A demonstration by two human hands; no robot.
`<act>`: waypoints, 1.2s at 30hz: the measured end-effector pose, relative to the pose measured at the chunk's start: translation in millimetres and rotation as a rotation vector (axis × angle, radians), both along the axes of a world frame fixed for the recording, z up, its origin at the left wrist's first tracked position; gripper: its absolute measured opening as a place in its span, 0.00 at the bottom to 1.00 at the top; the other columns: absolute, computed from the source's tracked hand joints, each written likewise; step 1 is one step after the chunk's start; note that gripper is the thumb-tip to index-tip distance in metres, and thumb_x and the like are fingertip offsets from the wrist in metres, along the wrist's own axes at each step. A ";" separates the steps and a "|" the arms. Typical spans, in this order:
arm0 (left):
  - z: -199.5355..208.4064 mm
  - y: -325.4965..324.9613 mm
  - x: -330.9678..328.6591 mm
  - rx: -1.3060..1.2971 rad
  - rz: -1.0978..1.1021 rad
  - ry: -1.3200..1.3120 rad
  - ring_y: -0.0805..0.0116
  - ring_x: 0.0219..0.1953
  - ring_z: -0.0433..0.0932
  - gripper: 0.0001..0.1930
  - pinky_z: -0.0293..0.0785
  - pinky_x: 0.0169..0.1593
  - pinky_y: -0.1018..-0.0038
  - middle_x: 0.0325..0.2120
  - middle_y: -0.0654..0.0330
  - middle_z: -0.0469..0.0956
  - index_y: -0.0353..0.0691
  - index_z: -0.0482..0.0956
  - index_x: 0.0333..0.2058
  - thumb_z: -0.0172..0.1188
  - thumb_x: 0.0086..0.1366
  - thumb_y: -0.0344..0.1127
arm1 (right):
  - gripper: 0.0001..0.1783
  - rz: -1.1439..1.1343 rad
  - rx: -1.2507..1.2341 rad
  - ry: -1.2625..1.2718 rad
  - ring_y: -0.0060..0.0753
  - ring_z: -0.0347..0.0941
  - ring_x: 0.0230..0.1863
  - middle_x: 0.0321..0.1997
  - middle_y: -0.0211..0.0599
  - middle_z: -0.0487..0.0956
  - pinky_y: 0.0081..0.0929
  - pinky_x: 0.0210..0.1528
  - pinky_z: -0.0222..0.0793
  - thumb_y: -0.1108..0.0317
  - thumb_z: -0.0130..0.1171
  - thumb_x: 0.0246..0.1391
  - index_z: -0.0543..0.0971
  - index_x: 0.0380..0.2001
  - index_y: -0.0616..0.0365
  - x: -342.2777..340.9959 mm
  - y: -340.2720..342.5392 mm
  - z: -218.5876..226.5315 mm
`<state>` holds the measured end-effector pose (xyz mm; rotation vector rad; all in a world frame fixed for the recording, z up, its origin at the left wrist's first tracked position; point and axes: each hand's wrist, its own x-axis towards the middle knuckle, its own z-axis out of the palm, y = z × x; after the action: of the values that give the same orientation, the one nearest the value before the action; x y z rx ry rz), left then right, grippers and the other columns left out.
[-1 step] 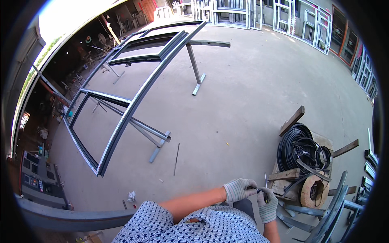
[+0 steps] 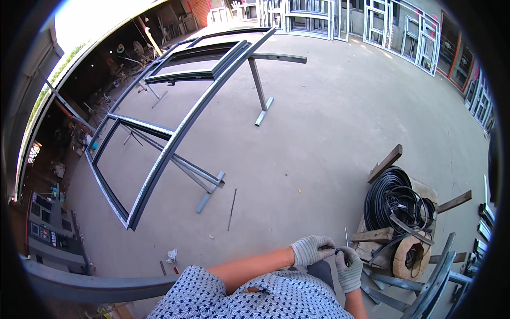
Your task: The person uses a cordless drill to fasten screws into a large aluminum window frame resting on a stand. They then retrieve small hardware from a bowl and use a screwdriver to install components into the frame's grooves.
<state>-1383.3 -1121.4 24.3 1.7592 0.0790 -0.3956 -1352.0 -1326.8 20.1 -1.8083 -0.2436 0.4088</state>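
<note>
1. Pale striped gloves (image 2: 303, 254) on both hands: left hand (image 2: 313, 251) narrowed to a fingertip pinch, right hand (image 2: 349, 272) curled inward, fingertips nearly meeting.
2. Small dark piece (image 2: 338, 251) between the two sets of fingertips, low in view, just above the patterned shirt (image 2: 287, 292); apparently gripped from both sides, exact kind too small to tell.
3. Dark bit with a touch of yellow (image 2: 347, 261) inside the right hand; cannot tell whether part of the same piece or a separate tool.
4. For good control, hold steady with the left pinch and make any fine move with the right alone.
5. Grip close to the working point, press lightly, and beware of loose glove tips snagging or dulling the feel.
6. Keep both forearms near the body for steadiness, and tilt the piece toward the light before adding force.
7. Off to the right, black coil (image 2: 375, 202) and brown reel (image 2: 399, 259); ahead and left, metal frame (image 2: 173, 139) on stands, well apart from both hands.
</note>
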 end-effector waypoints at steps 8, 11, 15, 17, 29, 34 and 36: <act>-31.7 46.9 139.3 -0.014 0.206 0.090 0.68 0.47 0.80 0.17 0.76 0.53 0.68 0.42 0.54 0.84 0.36 0.80 0.50 0.61 0.71 0.42 | 0.08 0.226 0.003 -0.033 0.14 0.68 0.29 0.27 0.27 0.79 0.19 0.32 0.67 0.70 0.60 0.63 0.82 0.40 0.63 186.0 61.7 -39.1; -29.3 66.9 202.8 -0.099 0.296 0.149 0.67 0.49 0.81 0.19 0.76 0.56 0.67 0.44 0.52 0.84 0.35 0.79 0.53 0.61 0.71 0.42 | 0.09 0.336 0.019 0.006 0.15 0.70 0.30 0.28 0.28 0.80 0.21 0.33 0.69 0.69 0.61 0.63 0.82 0.41 0.63 270.3 95.5 -23.2; -3.8 109.5 274.6 0.057 0.332 0.076 0.63 0.49 0.82 0.21 0.77 0.56 0.66 0.45 0.50 0.84 0.36 0.77 0.54 0.59 0.72 0.46 | 0.10 0.509 -0.060 -0.140 0.19 0.73 0.28 0.27 0.35 0.82 0.24 0.32 0.72 0.67 0.62 0.62 0.83 0.40 0.64 366.0 144.7 7.2; -1.0 129.8 299.6 0.088 0.380 0.053 0.64 0.46 0.82 0.21 0.77 0.54 0.66 0.42 0.51 0.84 0.36 0.78 0.53 0.58 0.72 0.47 | 0.10 0.581 -0.078 -0.166 0.22 0.74 0.27 0.27 0.38 0.82 0.26 0.32 0.72 0.66 0.63 0.62 0.83 0.41 0.62 403.5 173.1 11.5; -35.0 294.0 474.6 -0.111 0.669 0.089 0.72 0.32 0.77 0.18 0.76 0.40 0.71 0.28 0.63 0.78 0.36 0.79 0.49 0.56 0.74 0.46 | 0.08 0.480 -0.101 -0.281 0.19 0.70 0.22 0.21 0.33 0.77 0.25 0.27 0.68 0.68 0.63 0.61 0.83 0.40 0.59 581.6 356.5 -15.8; 1.4 384.3 586.6 -0.251 0.667 0.049 0.80 0.23 0.68 0.18 0.69 0.28 0.79 0.26 0.68 0.74 0.38 0.77 0.49 0.55 0.75 0.48 | 0.07 0.463 -0.131 -0.339 0.19 0.68 0.20 0.19 0.30 0.76 0.24 0.25 0.66 0.70 0.64 0.60 0.82 0.40 0.59 671.1 429.6 17.9; -3.1 409.8 621.1 -0.431 0.704 0.040 0.81 0.21 0.65 0.18 0.64 0.24 0.80 0.26 0.69 0.73 0.38 0.76 0.48 0.55 0.75 0.48 | 0.07 0.431 -0.073 -0.328 0.18 0.68 0.20 0.19 0.30 0.75 0.24 0.24 0.65 0.70 0.64 0.59 0.82 0.41 0.59 691.4 461.0 35.0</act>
<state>-762.1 -711.6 21.2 1.1979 0.5806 0.0702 -660.6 -865.7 55.1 -1.8871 -0.8664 0.4213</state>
